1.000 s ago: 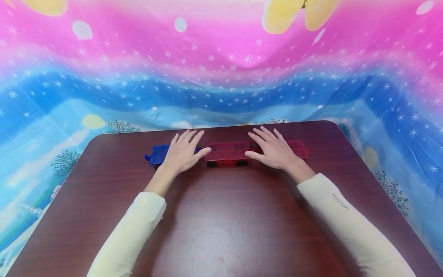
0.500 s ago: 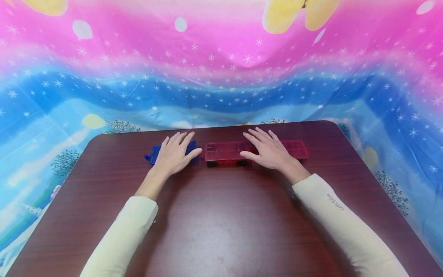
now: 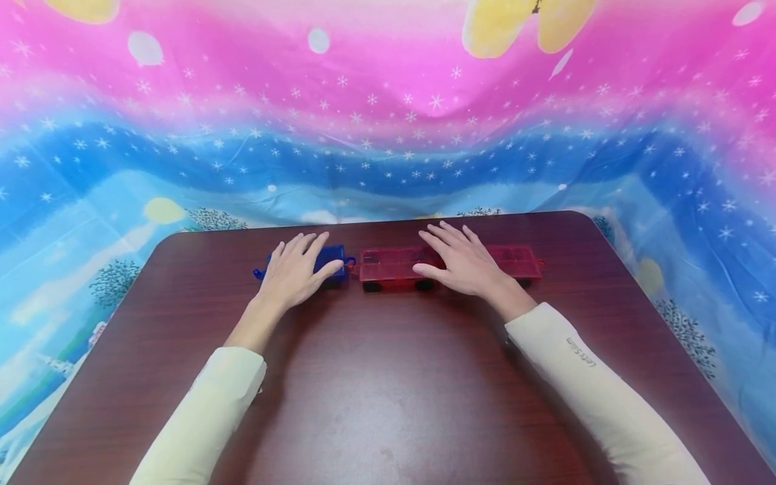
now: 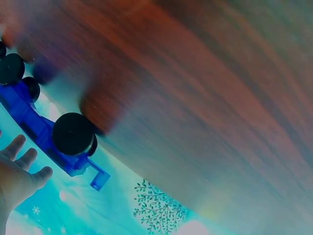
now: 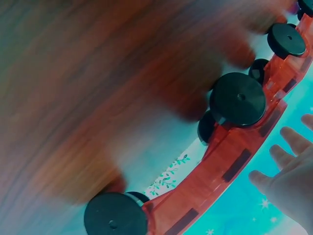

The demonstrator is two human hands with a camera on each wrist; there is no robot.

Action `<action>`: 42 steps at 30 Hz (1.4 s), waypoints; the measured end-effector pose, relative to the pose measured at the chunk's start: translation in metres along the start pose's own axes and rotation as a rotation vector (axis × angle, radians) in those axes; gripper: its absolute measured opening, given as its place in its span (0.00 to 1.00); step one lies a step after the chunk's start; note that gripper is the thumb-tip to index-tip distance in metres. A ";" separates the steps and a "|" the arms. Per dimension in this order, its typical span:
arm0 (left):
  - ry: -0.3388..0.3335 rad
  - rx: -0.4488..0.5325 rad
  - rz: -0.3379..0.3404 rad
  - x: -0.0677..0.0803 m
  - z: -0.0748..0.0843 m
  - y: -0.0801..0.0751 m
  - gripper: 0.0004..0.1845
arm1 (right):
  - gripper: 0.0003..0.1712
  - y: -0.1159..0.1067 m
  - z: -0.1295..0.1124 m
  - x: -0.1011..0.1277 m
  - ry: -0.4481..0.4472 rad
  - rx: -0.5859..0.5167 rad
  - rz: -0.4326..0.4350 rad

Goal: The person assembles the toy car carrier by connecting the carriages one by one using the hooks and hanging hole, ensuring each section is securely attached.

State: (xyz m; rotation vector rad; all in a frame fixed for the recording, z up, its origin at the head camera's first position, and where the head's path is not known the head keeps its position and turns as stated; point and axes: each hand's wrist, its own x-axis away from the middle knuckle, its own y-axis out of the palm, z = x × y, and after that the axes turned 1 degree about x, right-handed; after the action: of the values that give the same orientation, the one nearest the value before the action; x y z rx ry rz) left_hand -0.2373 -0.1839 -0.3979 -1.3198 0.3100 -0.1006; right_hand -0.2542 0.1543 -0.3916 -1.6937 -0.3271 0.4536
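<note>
Three translucent toy train cars with black wheels stand in a row along the far side of the table. At the left is a blue car, its hook at the outer end. A coupling links it to the middle red car; a second red car is on the right. My left hand, fingers spread, lies over the blue car in the head view and hides part of it. My right hand, also spread and holding nothing, covers the place where the two red cars meet.
The dark brown wooden table has rounded far corners, and its back edge runs just behind the cars. A pink and blue snowflake-printed cloth hangs behind and around the sides.
Both hands have slid left, the left one further, from the gap between blue and red over to the blue car. The cars have stayed in place.
</note>
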 end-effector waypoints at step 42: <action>-0.073 -0.026 -0.065 0.015 -0.037 0.006 0.44 | 0.48 0.018 -0.036 -0.016 -0.099 0.058 -0.055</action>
State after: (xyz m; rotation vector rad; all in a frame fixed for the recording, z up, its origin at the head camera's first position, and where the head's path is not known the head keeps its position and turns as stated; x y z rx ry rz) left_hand -0.2340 -0.2206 -0.4143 -1.3564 0.2073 -0.1033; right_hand -0.2518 0.1121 -0.4028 -1.6048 -0.4279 0.5031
